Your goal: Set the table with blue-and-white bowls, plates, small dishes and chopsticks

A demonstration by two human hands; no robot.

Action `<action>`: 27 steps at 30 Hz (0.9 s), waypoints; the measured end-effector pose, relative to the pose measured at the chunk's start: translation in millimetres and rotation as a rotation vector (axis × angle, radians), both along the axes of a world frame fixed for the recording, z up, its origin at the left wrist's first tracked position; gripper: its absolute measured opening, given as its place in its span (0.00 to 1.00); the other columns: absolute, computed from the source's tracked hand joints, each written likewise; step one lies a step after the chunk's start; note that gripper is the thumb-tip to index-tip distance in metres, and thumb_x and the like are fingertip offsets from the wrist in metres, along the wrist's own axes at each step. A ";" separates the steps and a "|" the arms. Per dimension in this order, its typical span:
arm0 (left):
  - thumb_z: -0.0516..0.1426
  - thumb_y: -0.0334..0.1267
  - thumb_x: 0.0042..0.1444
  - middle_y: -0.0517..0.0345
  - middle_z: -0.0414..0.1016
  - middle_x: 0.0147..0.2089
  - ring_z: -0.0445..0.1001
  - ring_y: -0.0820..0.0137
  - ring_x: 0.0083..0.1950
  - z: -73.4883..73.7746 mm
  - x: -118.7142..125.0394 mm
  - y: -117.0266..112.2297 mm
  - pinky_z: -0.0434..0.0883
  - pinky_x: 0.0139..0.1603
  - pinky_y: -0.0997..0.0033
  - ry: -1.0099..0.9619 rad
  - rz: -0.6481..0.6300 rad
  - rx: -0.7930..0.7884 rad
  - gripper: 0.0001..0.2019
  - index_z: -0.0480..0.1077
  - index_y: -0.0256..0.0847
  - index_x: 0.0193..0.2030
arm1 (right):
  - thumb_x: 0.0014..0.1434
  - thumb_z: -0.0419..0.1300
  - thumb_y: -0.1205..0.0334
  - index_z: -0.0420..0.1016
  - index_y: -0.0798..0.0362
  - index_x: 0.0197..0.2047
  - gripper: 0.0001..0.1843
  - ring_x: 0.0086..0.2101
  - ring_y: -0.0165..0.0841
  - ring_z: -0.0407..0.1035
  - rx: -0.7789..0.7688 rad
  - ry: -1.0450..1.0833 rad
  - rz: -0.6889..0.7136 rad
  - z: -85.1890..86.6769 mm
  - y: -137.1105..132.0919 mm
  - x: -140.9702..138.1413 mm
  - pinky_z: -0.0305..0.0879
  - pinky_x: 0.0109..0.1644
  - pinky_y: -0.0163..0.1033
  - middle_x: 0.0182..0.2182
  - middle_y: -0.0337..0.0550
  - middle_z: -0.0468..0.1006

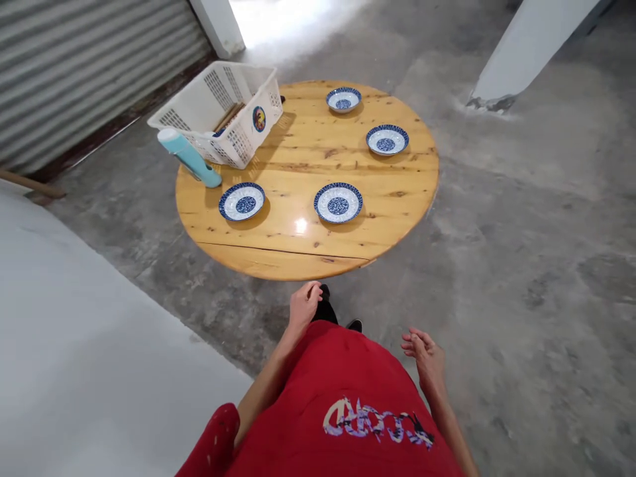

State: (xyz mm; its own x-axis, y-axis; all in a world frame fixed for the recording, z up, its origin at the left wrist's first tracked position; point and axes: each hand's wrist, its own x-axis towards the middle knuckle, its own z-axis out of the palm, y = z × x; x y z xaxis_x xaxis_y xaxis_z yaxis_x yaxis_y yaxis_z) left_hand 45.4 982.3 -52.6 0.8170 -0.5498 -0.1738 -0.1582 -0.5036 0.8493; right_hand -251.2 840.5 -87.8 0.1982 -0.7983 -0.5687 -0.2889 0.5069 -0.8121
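My left hand is in front of the round table's near edge, its fingers curled in and nothing seen in them. Farther right, over the floor, my right hand holds nothing; its fingers are loosely bent and apart. Blue-and-white plates lie on the wooden table. The near right plate and the near left plate are closest to my hands. Beyond them are the right-hand plate and the far plate. Neither hand touches a plate.
A white plastic basket on the table's left side contains a bundle of what look like wooden chopsticks. Beside it stands a light blue bottle-like container, tilted in view. White pillar at right; white wall at left.
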 end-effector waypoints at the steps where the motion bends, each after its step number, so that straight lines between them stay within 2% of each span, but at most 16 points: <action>1: 0.50 0.44 0.61 0.56 0.80 0.34 0.78 0.70 0.31 0.2 1.7 -3.5 0.71 0.36 0.72 0.008 0.000 -0.009 0.14 0.75 0.40 0.41 | 0.45 0.66 0.41 0.74 0.57 0.42 0.30 0.26 0.33 0.74 0.007 -0.008 -0.019 -1.2 0.6 -3.4 0.69 0.29 0.35 0.30 0.45 0.81; 6: 0.53 0.46 0.57 0.54 0.79 0.34 0.77 0.69 0.30 0.3 24.0 -30.8 0.69 0.31 0.73 0.092 0.061 -0.094 0.15 0.75 0.38 0.41 | 0.40 0.67 0.41 0.74 0.57 0.40 0.31 0.24 0.32 0.73 0.042 -0.053 -0.106 -0.8 1.4 -2.6 0.67 0.27 0.36 0.28 0.43 0.80; 11: 0.57 0.45 0.52 0.54 0.78 0.31 0.75 0.72 0.28 4.7 48.4 -79.0 0.68 0.28 0.75 0.270 0.185 -0.224 0.14 0.74 0.35 0.38 | 0.43 0.66 0.41 0.75 0.56 0.41 0.30 0.25 0.33 0.73 0.021 -0.032 -0.110 0.3 -4.9 -8.8 0.68 0.28 0.36 0.30 0.45 0.81; 15: 0.58 0.43 0.51 0.54 0.78 0.31 0.75 0.73 0.27 3.8 69.8 -116.2 0.68 0.27 0.76 0.358 0.292 -0.263 0.14 0.73 0.34 0.39 | 0.40 0.67 0.39 0.74 0.55 0.39 0.31 0.24 0.34 0.74 0.063 0.006 -0.169 -6.7 -21.8 -13.0 0.68 0.27 0.37 0.28 0.44 0.81; 20: 0.57 0.45 0.53 0.53 0.78 0.31 0.76 0.73 0.27 -9.4 100.1 -152.1 0.68 0.27 0.77 0.394 0.392 -0.288 0.14 0.70 0.35 0.38 | 0.39 0.68 0.38 0.74 0.55 0.39 0.32 0.25 0.35 0.74 0.076 0.019 -0.141 -10.9 -69.3 4.8 0.69 0.27 0.37 0.28 0.44 0.81; 27: 0.57 0.50 0.54 0.56 0.77 0.28 0.76 0.70 0.26 -30.0 134.3 -196.0 0.70 0.26 0.75 0.385 0.436 -0.263 0.15 0.68 0.37 0.35 | 0.40 0.68 0.39 0.75 0.56 0.40 0.31 0.25 0.34 0.74 0.036 0.065 -0.070 4.2 -165.2 52.1 0.68 0.27 0.36 0.28 0.44 0.81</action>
